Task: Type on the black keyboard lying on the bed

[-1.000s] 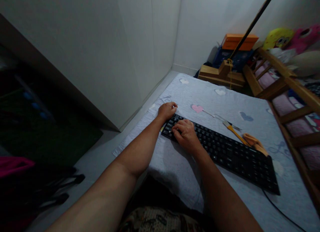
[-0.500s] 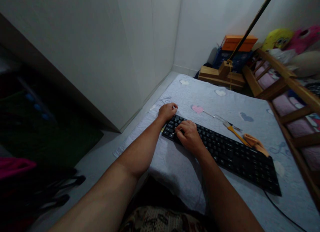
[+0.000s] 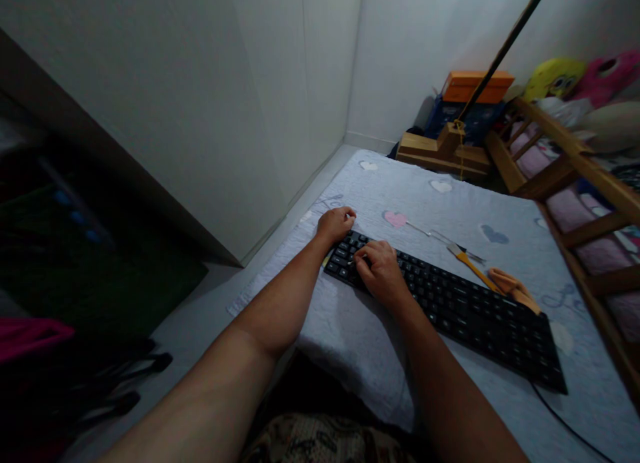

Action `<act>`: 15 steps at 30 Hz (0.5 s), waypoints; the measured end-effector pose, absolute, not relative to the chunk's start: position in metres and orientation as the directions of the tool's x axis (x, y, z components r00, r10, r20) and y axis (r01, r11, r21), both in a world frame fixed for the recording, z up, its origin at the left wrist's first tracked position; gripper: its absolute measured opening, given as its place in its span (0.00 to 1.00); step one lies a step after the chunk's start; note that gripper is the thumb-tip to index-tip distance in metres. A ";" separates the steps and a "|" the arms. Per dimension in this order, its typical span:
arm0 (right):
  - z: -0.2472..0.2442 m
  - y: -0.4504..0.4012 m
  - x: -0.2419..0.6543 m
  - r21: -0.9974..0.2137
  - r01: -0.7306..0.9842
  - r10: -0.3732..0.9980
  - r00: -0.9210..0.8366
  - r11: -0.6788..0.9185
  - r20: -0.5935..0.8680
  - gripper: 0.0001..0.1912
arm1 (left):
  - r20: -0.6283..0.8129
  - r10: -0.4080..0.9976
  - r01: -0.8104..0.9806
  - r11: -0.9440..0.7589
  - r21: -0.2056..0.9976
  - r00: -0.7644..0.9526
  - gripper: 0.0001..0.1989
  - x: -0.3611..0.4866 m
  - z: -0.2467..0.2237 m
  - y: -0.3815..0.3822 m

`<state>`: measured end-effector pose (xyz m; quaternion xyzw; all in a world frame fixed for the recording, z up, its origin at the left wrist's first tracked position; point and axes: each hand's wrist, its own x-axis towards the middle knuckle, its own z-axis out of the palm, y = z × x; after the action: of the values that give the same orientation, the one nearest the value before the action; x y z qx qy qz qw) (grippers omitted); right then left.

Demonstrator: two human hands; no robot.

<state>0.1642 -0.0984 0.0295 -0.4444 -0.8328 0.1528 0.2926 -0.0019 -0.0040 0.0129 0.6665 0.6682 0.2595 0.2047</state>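
A black keyboard lies slanted across the cloth-covered surface, its cable leaving from the near right side. My left hand rests at the keyboard's far left corner with its fingers curled; whatever may be inside them is hidden. Over the left-hand keys, my right hand is closed in a pinch. From its fingertips a thin cotton swab with a pale tip points down at the keys; most of it is covered by the fingers.
Behind the keyboard lie a yellow-handled brush, a thin metal tool and a folded orange-brown cloth. A pale cabinet stands close on the left. Wooden rails border the right, and a wooden stand is at the back.
My right hand has shifted slightly to the right over the keys, the swab's tip with it. My left hand stays at the corner.
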 end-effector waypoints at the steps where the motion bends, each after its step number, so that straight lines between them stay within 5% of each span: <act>1: 0.029 -0.098 0.164 -0.511 0.654 0.830 -0.431 0.558 0.354 0.08 | 0.074 0.997 0.786 -0.026 0.618 -0.025 0.14 -0.002 0.012 -0.003; 15: 0.029 -0.100 0.164 -0.504 0.635 0.811 -0.481 0.585 0.334 0.08 | 0.083 0.996 0.789 -0.037 0.613 -0.017 0.14 -0.003 0.011 -0.002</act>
<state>0.1644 -0.0999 0.0289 -0.4273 -0.8459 0.1580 0.2772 -0.0030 -0.0024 0.0106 0.6719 0.6643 0.2592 0.2000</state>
